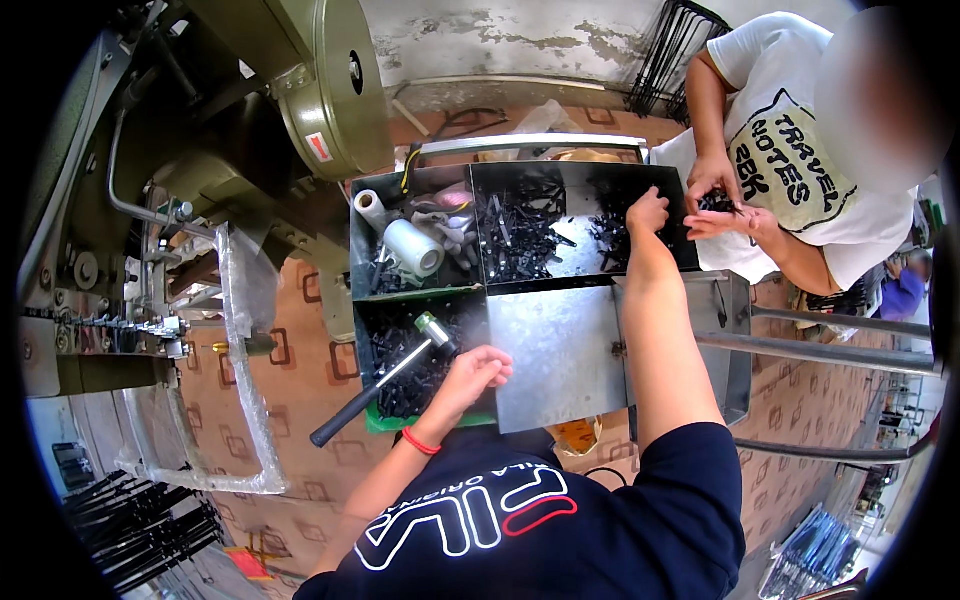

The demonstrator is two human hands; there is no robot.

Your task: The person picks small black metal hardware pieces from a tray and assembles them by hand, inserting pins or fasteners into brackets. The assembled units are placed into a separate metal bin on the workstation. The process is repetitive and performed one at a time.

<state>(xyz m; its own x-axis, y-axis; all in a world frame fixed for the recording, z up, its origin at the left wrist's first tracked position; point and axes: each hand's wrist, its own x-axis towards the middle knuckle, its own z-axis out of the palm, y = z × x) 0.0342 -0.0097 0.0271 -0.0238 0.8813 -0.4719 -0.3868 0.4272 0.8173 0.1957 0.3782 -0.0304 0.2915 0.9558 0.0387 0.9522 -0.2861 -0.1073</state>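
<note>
Our right hand [648, 212] had closed on black parts [612, 240] in the far tray [585, 180]; our left hand [478, 372] hovered open beside the hammer [385, 378]. Loosely pinched parts could have dropped, we judged, and the hammer might have rolled.

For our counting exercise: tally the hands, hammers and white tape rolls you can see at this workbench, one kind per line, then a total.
Hands: 4, namely left hand, right hand, and the co-worker's two hands
Hammers: 1, the hammer
White tape rolls: 2, the tape rolls
Total: 7
</note>
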